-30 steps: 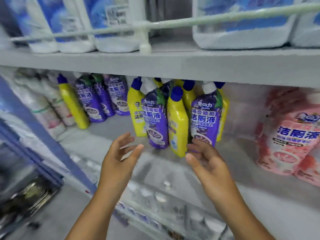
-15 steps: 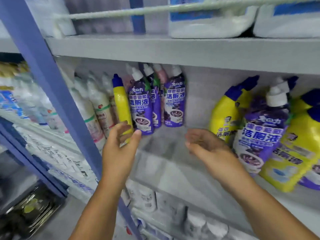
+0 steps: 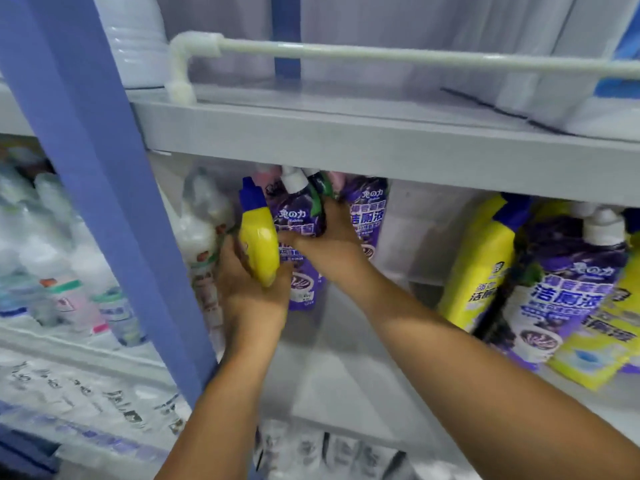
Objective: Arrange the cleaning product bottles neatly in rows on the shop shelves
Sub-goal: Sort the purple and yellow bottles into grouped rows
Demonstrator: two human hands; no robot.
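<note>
- Head view: left hand curls its grip round a yellow bottle, tilted, at the left end of the grey shelf
- right hand clasps the purple bottle just beside it
- more yellow and purple bottles lean further right, well apart
- blue upright stands left of the hands

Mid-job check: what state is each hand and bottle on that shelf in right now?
Left hand: grips the yellow blue-capped bottle.
Yellow blue-capped bottle: held, tilted.
Right hand: grips the purple white-capped bottle.
Purple white-capped bottle: held, roughly upright.
Yellow and purple bottles at right: leaning, untidy.
</note>
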